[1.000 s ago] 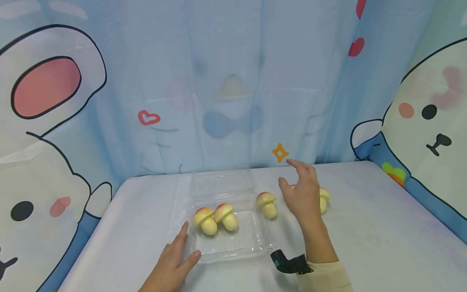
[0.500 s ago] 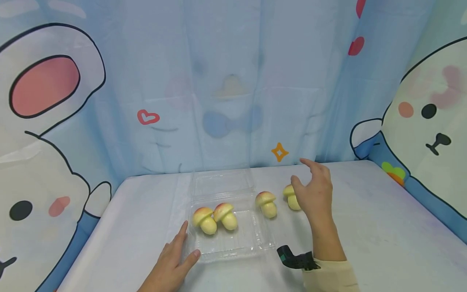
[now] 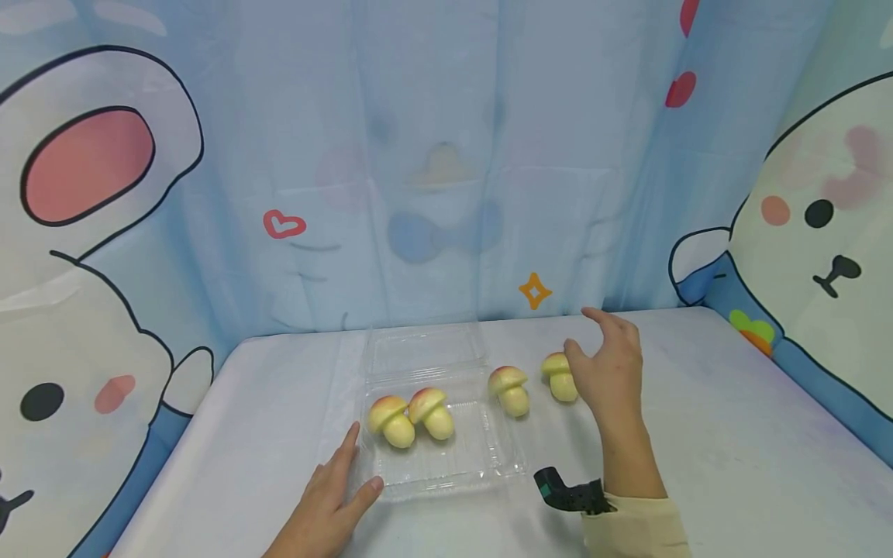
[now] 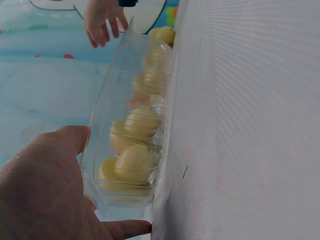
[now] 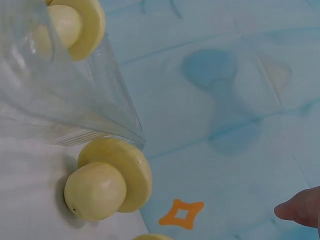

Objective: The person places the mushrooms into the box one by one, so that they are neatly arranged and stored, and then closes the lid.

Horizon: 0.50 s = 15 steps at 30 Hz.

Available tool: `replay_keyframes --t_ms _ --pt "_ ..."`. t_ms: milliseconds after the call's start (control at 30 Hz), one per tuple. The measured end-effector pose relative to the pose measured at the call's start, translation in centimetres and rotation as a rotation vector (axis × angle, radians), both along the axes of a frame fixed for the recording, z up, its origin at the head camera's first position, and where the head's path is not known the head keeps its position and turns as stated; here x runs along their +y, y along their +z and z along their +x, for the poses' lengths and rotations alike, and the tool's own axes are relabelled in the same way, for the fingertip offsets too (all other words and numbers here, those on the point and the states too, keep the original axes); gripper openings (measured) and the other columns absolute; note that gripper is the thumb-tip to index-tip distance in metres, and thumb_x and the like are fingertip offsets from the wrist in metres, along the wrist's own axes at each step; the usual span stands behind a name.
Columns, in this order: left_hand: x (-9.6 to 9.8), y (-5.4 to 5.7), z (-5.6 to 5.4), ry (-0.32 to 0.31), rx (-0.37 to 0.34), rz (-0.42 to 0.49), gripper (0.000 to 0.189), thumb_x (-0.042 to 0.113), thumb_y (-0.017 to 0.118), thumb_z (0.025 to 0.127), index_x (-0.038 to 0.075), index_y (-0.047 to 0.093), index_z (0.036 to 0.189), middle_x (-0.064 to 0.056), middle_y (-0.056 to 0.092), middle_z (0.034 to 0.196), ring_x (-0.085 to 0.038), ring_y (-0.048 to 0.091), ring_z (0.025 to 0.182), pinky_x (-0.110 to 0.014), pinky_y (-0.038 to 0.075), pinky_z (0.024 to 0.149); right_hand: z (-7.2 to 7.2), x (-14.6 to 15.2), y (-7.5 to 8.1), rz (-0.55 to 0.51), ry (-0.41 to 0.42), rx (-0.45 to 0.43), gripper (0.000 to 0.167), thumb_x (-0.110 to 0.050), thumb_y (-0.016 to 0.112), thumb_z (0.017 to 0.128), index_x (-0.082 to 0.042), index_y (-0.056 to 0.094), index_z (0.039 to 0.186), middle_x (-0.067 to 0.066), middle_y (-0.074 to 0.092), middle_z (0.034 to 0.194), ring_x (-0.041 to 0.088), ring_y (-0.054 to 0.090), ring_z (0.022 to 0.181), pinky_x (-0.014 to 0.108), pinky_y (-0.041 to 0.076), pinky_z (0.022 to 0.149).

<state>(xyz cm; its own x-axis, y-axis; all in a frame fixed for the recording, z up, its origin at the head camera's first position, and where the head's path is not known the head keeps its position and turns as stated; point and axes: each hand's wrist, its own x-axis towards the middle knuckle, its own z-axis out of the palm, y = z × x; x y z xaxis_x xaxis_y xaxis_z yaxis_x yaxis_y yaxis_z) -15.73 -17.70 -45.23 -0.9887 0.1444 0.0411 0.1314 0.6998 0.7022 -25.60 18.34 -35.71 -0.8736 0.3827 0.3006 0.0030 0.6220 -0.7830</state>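
My left hand (image 3: 328, 492) rests at the left side of a clear plastic clamshell box (image 3: 481, 461), its fingers along the side and its thumb at the near corner. Inside the box, side by side, lie two yellow toy-like mushrooms with reddish caps, a left mushroom (image 3: 393, 422) and a right mushroom (image 3: 432, 415). A third mushroom (image 3: 511, 392) lies just outside the box's right side. Farther right, another mushroom (image 3: 560, 378) is partly overlapped by my right hand (image 3: 614, 368). The right hand hovers with thumb and fingers spread, holding nothing. In the right wrist view a fingertip (image 5: 295, 210) shows.
The box's lid (image 3: 425, 349) stands raised at the back. A white cloth covers the table (image 3: 265, 434). Behind it hangs a blue curtain (image 3: 314, 139) with cartoon animals. A black camera mount (image 3: 572, 494) sits on my right wrist, by a beige sleeve (image 3: 635, 527).
My right hand has moved to the right, uncovering one mushroom; a mushroom seen to its right a second ago is now hidden behind it. My left hand and the box have stayed put.
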Motion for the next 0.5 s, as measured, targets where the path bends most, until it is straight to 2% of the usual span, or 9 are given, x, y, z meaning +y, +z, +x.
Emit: replay_keyframes --t_ms 267,500 --pt "0.0 0.0 -0.1 -0.001 -0.008 0.005 0.082 0.051 0.056 0.103 0.013 0.021 0.166 -0.025 0.048 0.156 -0.047 0.039 0.148 -0.075 0.015 0.120 -0.2 1.0 -0.4 -0.005 -0.006 -0.083 0.055 -0.016 0.060 0.098 -0.006 0.049 0.152 0.028 0.032 0.161 0.049 0.032 0.148 0.068 0.034 0.117" --pt "-0.1 0.0 0.0 0.003 -0.009 0.003 0.082 0.051 0.057 0.103 0.013 0.021 0.166 -0.024 0.048 0.156 -0.045 0.039 0.149 -0.074 0.013 0.121 -0.3 1.5 -0.6 -0.010 -0.026 -0.161 0.058 -0.018 0.060 0.100 -0.007 0.046 0.154 0.030 0.028 0.162 0.051 0.030 0.147 0.069 0.037 0.114"
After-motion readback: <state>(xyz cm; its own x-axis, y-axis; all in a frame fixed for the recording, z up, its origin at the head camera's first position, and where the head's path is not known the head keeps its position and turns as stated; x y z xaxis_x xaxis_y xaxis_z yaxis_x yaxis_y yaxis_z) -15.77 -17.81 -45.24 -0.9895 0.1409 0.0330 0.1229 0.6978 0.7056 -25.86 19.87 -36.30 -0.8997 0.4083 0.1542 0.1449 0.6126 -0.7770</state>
